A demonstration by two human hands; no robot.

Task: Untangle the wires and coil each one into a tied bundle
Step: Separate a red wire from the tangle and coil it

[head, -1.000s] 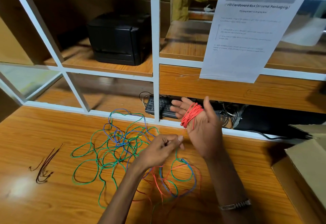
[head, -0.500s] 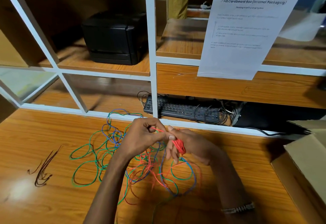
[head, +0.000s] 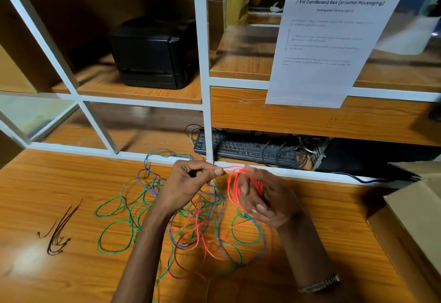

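Two hands up over the table (head: 59, 183). Right hand (head: 267, 197) holds the red coil (head: 235, 183), loops round its curled fingers. Left hand (head: 188, 183) pinches the red wire's free end by the coil. Rest of the wire tangle (head: 191, 219), green/blue/red, lies on the table below.

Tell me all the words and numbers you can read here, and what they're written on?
"Fill Cardboard Box (Internal Packaging)": heading on the paper sheet hanging from the shelf.
Number in the sheet's grey top strip: begins "223", last digit blurred.
Small line under the heading and the paragraphs below: too blurred to read.
Keyboard keys: too small to read.
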